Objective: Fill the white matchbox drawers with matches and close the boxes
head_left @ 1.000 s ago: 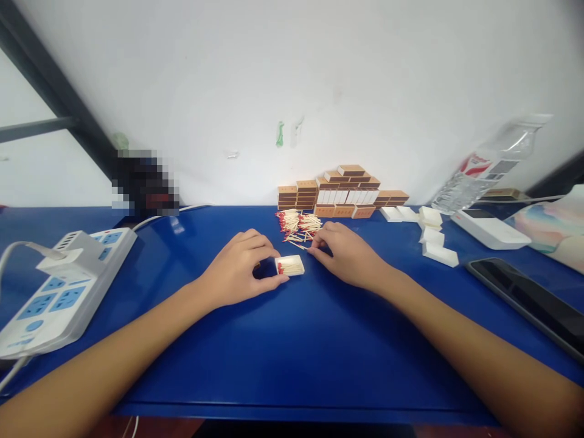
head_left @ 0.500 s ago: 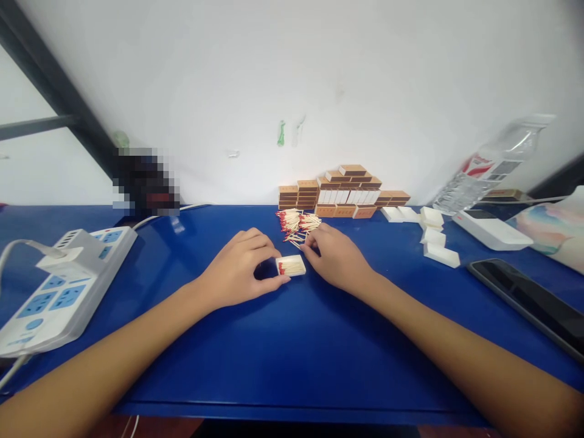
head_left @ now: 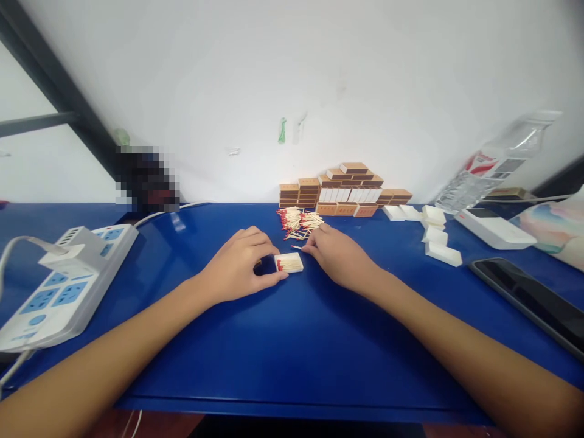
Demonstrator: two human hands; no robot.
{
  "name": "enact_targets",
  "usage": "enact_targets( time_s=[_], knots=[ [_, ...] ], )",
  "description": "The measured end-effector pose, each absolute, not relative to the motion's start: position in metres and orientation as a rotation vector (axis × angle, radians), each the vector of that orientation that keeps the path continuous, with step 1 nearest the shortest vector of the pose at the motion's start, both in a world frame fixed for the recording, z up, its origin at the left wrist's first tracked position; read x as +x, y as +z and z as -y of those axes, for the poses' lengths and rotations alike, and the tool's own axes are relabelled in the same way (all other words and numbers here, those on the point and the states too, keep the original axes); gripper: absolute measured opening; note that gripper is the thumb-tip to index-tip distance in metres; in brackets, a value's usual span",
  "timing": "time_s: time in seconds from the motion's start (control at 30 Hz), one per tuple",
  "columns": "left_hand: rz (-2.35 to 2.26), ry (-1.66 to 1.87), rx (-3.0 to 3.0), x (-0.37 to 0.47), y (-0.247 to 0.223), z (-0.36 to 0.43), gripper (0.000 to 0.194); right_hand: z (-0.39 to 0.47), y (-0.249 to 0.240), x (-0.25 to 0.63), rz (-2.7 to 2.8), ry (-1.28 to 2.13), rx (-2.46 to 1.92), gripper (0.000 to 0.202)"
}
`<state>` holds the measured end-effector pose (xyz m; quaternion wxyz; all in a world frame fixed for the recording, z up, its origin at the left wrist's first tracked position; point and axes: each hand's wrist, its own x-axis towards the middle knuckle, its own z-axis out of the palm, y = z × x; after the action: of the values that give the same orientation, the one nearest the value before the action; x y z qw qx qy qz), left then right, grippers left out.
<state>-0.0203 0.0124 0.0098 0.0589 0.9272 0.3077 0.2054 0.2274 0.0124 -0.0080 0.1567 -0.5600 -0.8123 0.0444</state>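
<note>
A small white matchbox tray with red-tipped matches lying in it sits on the blue table. My left hand grips this tray between thumb and fingers from its left side. Just right of the tray, my right hand pinches a single match whose red head points left. Behind the hands lies a loose pile of matches, with red heads mostly to the left; my right hand's fingers hide its near right edge.
Stacked matchboxes stand against the wall. Several white trays lie to their right, near a plastic bottle, a white device and a phone. A power strip with cables occupies the left side.
My right hand has drawn one match slightly nearer, away from the pile and toward the tray. My left hand stays at the tray.
</note>
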Motion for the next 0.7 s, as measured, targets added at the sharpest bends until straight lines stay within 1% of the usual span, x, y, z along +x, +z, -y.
enact_targets(
  time_s=[0.13, 0.23, 0.4, 0.7],
  knots=[
    [-0.931, 0.623, 2.792, -0.021, 0.009, -0.013, 0.029, -0.002, 0.005, 0.231, 2.352, 0.249, -1.408, 0.013],
    [-0.921, 0.634, 2.789, -0.02, 0.007, -0.013, 0.03, 0.006, 0.008, 0.224, 2.428, 0.211, -1.297, 0.01],
    [-0.896, 0.652, 2.788, -0.019, 0.005, -0.012, 0.029, 0.012, 0.004, 0.215, 2.558, 0.08, -1.26, 0.014],
    [-0.881, 0.635, 2.784, -0.017, 0.008, -0.01, 0.027, 0.012, 0.008, 0.222, 2.506, 0.275, -1.199, 0.012]
  ],
)
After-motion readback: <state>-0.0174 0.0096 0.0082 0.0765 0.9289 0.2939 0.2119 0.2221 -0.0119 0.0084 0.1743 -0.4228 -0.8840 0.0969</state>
